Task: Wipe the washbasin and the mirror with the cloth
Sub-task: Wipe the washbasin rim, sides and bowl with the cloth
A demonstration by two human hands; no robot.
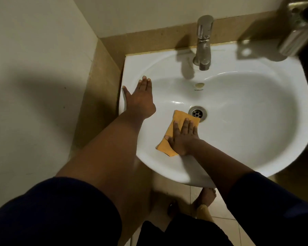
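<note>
Right now my right hand [182, 139] lies flat, fingers spread, pressing the orange cloth [174, 132] against the inner slope of the white washbasin [247, 121], with the cloth's far corner just beside the metal drain [197, 113]. Meanwhile my left hand [140, 98] rests open, palm down, on the basin's left rim, holding nothing. Behind the bowl stands the chrome tap [204, 43]. At the top right there is a blurred shiny metal fitting [295, 32], possibly a holder.
</note>
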